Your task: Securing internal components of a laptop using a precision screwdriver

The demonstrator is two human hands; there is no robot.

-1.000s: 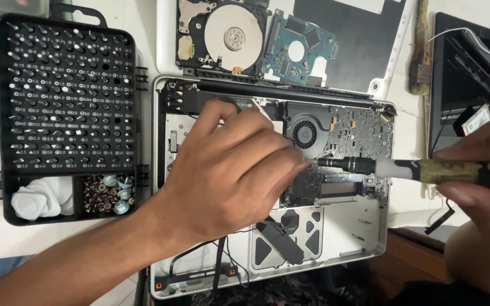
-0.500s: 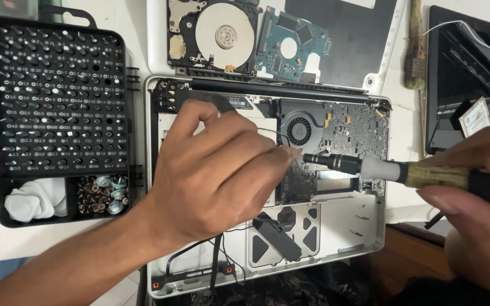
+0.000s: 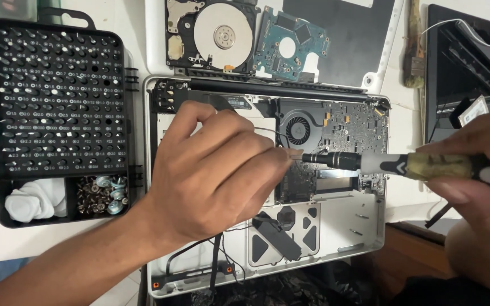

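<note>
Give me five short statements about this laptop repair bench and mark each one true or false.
1. The right hand holds a screwdriver lying nearly level, its tip pointing toward the left hand. True.
2. The opened laptop has its cooling fan exposed. True.
3. The bit set case lies to the right of the laptop. False: it lies to the left.
4. The hard drive above the laptop has its cover on. False: the shiny platter is bare.
5. Loose screws sit in a lower compartment of the case, beside a white cloth. True.
</note>
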